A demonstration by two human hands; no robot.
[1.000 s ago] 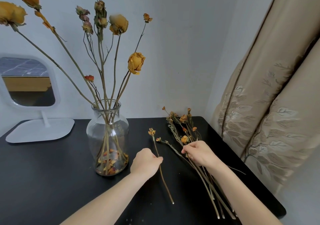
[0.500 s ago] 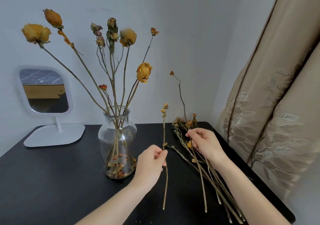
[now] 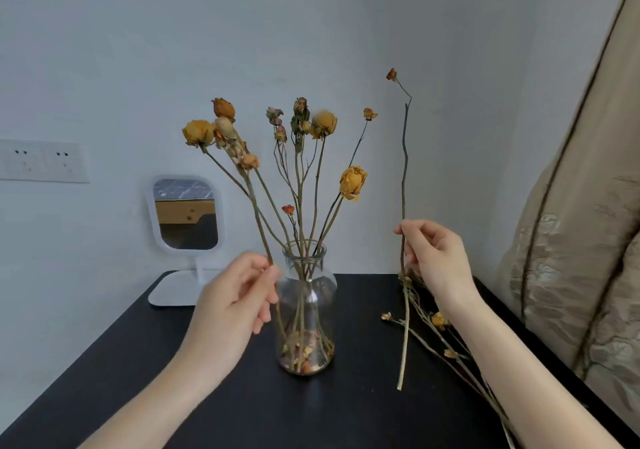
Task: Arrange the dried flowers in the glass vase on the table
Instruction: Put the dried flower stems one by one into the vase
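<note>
Pinch grips mid-stem, left hand (image 3: 235, 306) on a dried flower stem (image 3: 258, 216) by the glass vase (image 3: 306, 310), right hand (image 3: 433, 258) on a taller stem (image 3: 403, 171); probably feather-light, stiff, brittle, prone to crumbling.

left hand (image 3: 239, 299): fingers apparently pinching | right hand (image 3: 434, 258): raised, fingers pinching

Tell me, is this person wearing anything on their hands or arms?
No. The left hand and right hand are bare: no gloves, rings or bracelets show. The left forearm and right forearm are bare too, with no sleeve or watch in view.
</note>
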